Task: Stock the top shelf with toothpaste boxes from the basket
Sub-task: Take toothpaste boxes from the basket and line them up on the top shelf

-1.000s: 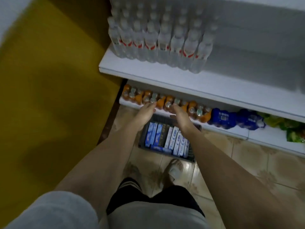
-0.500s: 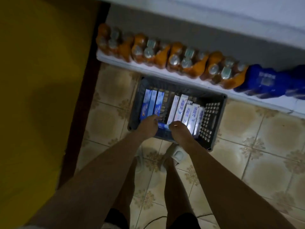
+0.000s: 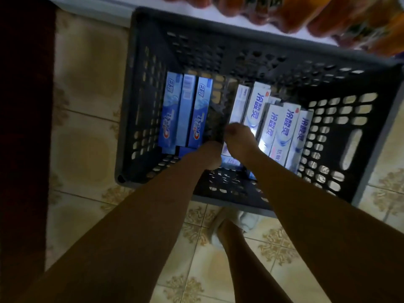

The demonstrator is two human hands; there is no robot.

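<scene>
Toothpaste boxes sit in the dark grey perforated plastic basket [image 3: 341,132] on the tiled floor [image 3: 87,132], right up against the white bottom shelf [image 3: 105,7]. Orange drink bottles [image 3: 328,14] on that shelf are blurred at the top edge.

Blue toothpaste boxes [image 3: 188,112]: three side by side along the basket's left wall, lying lengthwise. White toothpaste boxes [image 3: 282,130]: a group right of centre, overlapping and slightly tilted. A strip of bare basket bottom runs between the two groups.

Both forearms reach down into the basket. Left hand [image 3: 208,155] is at the near end of the blue boxes, knuckles up, fingers curled under. Can't tell what it grips, if anything. Right hand [image 3: 239,138] is at the near end of the leftmost white boxes, fingers also curled down out of sight; grasp not discernible.

A white slipper [image 3: 220,230] shows on the floor just below the basket's near wall.
</scene>
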